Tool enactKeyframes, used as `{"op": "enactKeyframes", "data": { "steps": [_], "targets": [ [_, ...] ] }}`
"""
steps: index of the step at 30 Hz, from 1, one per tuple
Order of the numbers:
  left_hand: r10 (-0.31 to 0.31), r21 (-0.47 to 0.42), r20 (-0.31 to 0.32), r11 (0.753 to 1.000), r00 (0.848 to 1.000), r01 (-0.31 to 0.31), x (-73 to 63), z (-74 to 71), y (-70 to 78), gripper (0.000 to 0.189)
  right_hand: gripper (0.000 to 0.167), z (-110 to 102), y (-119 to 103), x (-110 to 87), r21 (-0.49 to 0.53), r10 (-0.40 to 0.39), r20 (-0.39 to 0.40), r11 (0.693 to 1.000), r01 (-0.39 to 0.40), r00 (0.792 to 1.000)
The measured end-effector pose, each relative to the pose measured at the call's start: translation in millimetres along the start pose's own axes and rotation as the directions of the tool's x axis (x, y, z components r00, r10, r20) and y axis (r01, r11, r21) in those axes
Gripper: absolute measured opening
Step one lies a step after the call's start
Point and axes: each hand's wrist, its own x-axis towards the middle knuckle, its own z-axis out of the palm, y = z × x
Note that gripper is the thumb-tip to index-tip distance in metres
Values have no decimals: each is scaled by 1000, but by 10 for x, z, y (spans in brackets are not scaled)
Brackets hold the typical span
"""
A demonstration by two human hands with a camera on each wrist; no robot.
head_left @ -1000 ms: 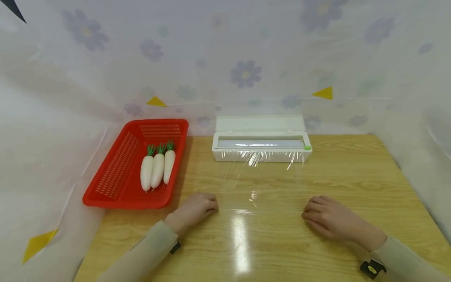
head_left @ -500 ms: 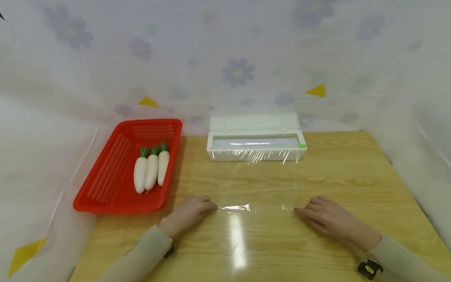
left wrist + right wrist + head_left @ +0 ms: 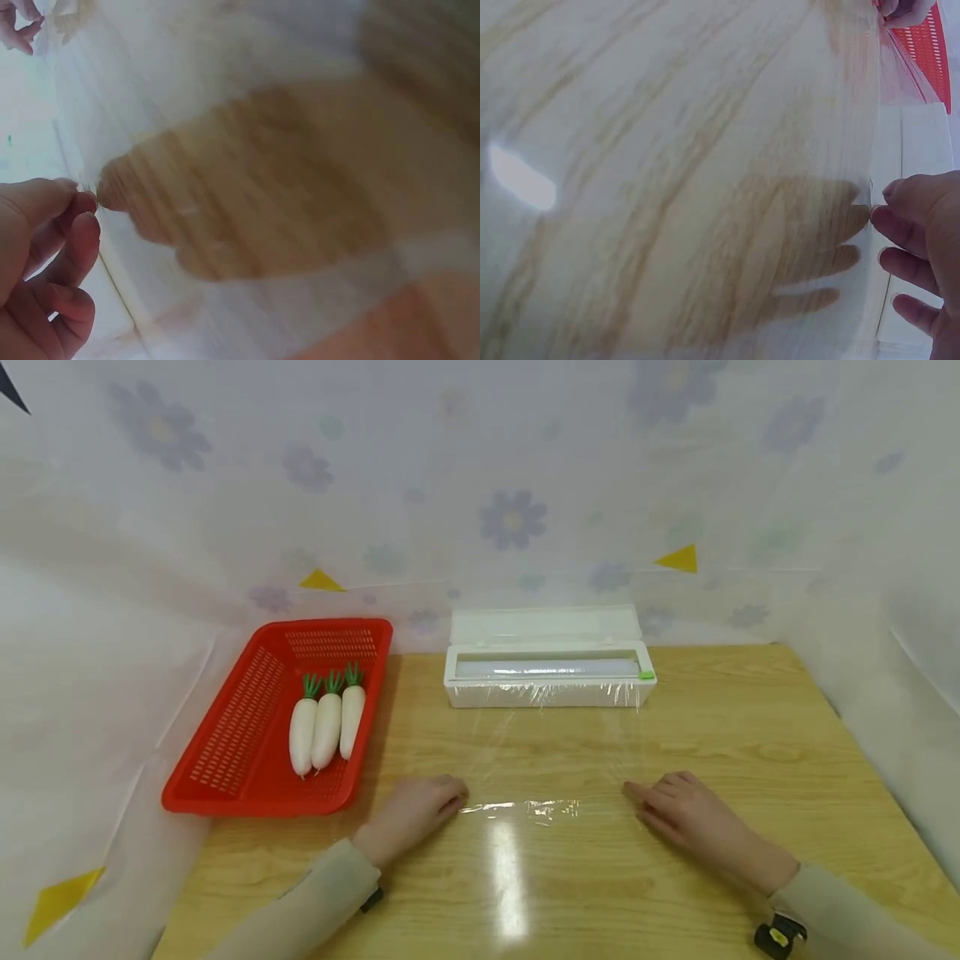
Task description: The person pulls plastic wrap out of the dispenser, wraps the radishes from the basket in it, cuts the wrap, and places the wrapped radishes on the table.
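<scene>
A sheet of clear plastic wrap (image 3: 551, 752) stretches from a white dispenser box (image 3: 551, 695) toward the front of the table. My left hand (image 3: 420, 810) pinches its near left corner between thumb and forefinger; the left wrist view shows the left hand (image 3: 52, 255) with its other fingers curled. My right hand (image 3: 701, 822) pinches the near right corner, and in the right wrist view the right hand (image 3: 919, 232) has thumb and forefinger meeting at the film's edge. Inside the box, lid raised, lies the wrap roll (image 3: 547, 668).
A red plastic basket (image 3: 225, 718) stands at the left with three white radishes (image 3: 327, 731) with green tops in it. A small green slider (image 3: 646, 675) sits on the box's right end. Flowered sheeting (image 3: 513, 518) walls in the wooden table (image 3: 585, 893).
Both hands keep hold of the film; the right hand has come slightly inward. The film's near edge looks straighter between them than a second ago. The head view has shifted slightly.
</scene>
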Motion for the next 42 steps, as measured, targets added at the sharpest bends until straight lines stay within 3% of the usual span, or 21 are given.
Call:
{"op": "enactKeyframes", "data": {
  "steps": [7, 16, 26, 33, 38, 42],
  "targets": [
    [-6, 4, 38, 1000, 999, 6, -8, -3, 28, 7, 39, 58, 7, -69, -55, 28, 43, 998, -26, 999],
    [-26, 4, 63, 1000, 998, 26, 33, -49, 42, 6, 49, -38, 76, -128, -83, 131, 133, 989, -121, 982],
    [-37, 2, 88, 999, 995, 37, 34, -67, 41, 9, 46, -47, 86, -130, -71, 188, 116, 981, -181, 975],
    [-32, 47, 89, 999, 996, 28, 49, -80, 53, 8, 47, -37, 120, -123, -65, 195, 91, 980, -190, 977],
    [-2, 45, 187, 999, 982, -6, 70, -187, 91, 11, 46, -11, 111, -137, -64, 181, 71, 982, -176, 981],
    [8, -75, 301, 997, 954, 16, 154, -399, 160, 15, 46, -17, 88, -145, -59, 187, 77, 981, -183, 979]
  ]
}}
